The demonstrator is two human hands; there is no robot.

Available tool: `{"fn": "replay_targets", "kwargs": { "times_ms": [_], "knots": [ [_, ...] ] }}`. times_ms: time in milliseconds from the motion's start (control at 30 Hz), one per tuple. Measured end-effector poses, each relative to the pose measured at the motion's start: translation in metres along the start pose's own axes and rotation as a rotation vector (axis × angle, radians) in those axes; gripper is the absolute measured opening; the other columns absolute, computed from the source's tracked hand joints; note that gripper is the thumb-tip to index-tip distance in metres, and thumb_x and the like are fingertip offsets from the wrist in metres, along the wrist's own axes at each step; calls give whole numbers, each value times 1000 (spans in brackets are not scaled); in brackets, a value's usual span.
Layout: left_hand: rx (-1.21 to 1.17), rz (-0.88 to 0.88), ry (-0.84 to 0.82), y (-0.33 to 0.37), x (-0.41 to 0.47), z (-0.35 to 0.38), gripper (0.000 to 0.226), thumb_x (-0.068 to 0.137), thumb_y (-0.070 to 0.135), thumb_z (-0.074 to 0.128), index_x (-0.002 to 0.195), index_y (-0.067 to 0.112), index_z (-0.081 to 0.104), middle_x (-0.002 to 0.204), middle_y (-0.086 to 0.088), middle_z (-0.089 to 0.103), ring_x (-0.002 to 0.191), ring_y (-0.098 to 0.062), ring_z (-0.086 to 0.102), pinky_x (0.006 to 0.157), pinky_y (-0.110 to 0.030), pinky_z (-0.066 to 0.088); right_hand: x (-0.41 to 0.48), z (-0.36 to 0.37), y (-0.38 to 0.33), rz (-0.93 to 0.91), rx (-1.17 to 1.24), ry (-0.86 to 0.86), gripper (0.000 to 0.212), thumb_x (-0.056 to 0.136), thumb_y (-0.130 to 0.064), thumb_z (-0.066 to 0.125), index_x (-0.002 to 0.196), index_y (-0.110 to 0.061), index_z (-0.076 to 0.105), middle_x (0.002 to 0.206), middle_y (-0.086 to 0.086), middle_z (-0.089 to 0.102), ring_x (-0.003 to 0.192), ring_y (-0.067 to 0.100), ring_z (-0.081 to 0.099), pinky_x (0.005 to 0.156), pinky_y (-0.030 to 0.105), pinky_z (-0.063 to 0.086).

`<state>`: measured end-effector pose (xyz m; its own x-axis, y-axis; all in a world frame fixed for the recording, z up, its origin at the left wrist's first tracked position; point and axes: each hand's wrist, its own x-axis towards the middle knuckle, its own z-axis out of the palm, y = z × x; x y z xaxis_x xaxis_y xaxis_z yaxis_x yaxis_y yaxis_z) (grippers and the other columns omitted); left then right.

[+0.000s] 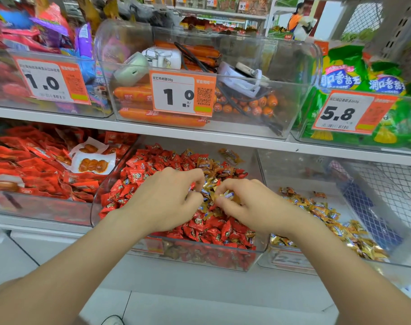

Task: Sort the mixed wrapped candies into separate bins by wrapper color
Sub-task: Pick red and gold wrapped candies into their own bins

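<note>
Both forearms come in from 6 o'clock, and the hands meet over the mid bin [199, 256].

Left hand [169, 198]: fingers curled down into the candy, thumb tucked toward the index. Can't tell if it actually has a piece.
Right hand [244, 202]: thumb and index pinch a gold candy [228, 195], other fingers curled under. The two hands' fingertips are nearly touching.

The mid bin is mostly red candies [211, 228]. A gold patch [211, 172] sits at 12 o'clock of the hands and runs toward the rear wall.

The right bin [291, 261] is at 3 o'clock, just beside the mid bin. It holds only a gold pile [328, 212], with bare floor behind it.

Step, as judged: mid-pick, pulling gold out of the red. The sort looks partway done, with plenty of gold left in the mid bin.

Next move, probably: lift the pinched piece clear, carry it to 3 o'clock over the two side walls and drop it on the gold pile. The wrappers look slick and crinkly, so neighbours may ride along. It needs a clean pinch and a check that no red tags along.

Farther out, not task items:
- 10 o'clock: a bin of red packets [35, 165].
- 12 o'clock: a shelf [199, 134] carrying a sausage bin [293, 109] with a price tag [182, 92].
- 2 o'clock: green bags [354, 73].
</note>
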<state>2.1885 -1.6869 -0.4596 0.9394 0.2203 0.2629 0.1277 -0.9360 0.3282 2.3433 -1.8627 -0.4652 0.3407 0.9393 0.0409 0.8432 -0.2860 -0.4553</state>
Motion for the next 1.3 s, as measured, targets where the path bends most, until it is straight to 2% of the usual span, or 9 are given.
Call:
{"fn": "replay_targets", "kwargs": {
  "times_ms": [133, 300, 433, 567, 667, 767, 967, 1133, 1300],
  "knots": [
    [220, 105, -131, 1, 8, 5, 30, 107, 40, 35, 127, 45, 57, 104, 15, 55, 97, -15, 62, 68, -36, 45, -3, -5, -7, 70, 116, 162, 25, 101, -25, 41, 82, -23, 58, 52, -11, 49, 47, 9, 37, 52, 32, 37],
    [388, 74, -348, 2, 12, 13, 42, 103, 62, 45, 136, 37, 56, 109, 10, 45, 103, -20, 61, 66, -36, 40, -3, -10, -4, 148, 108, 302, 39, 101, -30, 47, 64, -18, 46, 48, -3, 38, 46, 15, 30, 50, 33, 29],
    [413, 60, -377, -1, 16, 16, 47, 101, 64, 49, 139, 37, 55, 110, 7, 46, 104, -22, 61, 68, -37, 46, -4, -12, 6, 127, 80, 343, 43, 100, -53, 60, 72, -20, 58, 56, 3, 65, 55, 26, 52, 62, 33, 39],
    [370, 74, -419, 0, 18, 16, 48, 101, 63, 50, 146, 45, 48, 118, 6, 48, 110, -24, 62, 76, -40, 52, -6, -15, 9, 94, 134, 375, 26, 95, -52, 71, 86, -29, 65, 77, -10, 75, 57, 4, 59, 78, 32, 44],
    [360, 58, -431, -1, 20, 16, 43, 99, 63, 54, 137, 43, 53, 118, 7, 49, 105, -23, 62, 77, -41, 53, -8, -16, 8, 28, 59, 350, 7, 101, -40, 65, 103, -35, 69, 84, -19, 73, 57, 7, 64, 87, 33, 44],
    [341, 45, -433, -3, 23, 18, 35, 98, 62, 58, 119, 35, 53, 106, 8, 46, 91, -20, 57, 72, -40, 50, -10, -16, 3, -5, -199, 214, 20, 102, -52, 55, 103, -39, 70, 86, -16, 71, 78, 9, 67, 77, 35, 54],
    [279, 44, -402, -6, 22, 17, 27, 102, 52, 57, 119, 32, 49, 107, 8, 42, 84, -18, 53, 66, -37, 42, 0, -1, -14, 35, -696, -73, 50, 95, -74, 51, 107, -29, 69, 98, -1, 69, 97, 29, 69, 67, 35, 41],
    [357, 133, -293, -3, 19, 21, 29, 102, 50, 58, 116, 27, 49, 110, 7, 45, 86, -20, 58, 66, -39, 46, 3, 6, -15, 70, -648, -143, 47, 97, -65, 58, 99, -19, 67, 87, 1, 61, 88, 32, 67, 67, 35, 42],
    [226, 166, -203, -2, 15, 13, 26, 96, 52, 66, 99, 36, 45, 98, 16, 52, 82, -9, 46, 63, -31, 30, -3, -3, -14, 57, -407, 85, 24, 88, -43, 52, 79, -22, 56, 66, -1, 55, 70, 32, 57, 55, 35, 40]
  ]
}}
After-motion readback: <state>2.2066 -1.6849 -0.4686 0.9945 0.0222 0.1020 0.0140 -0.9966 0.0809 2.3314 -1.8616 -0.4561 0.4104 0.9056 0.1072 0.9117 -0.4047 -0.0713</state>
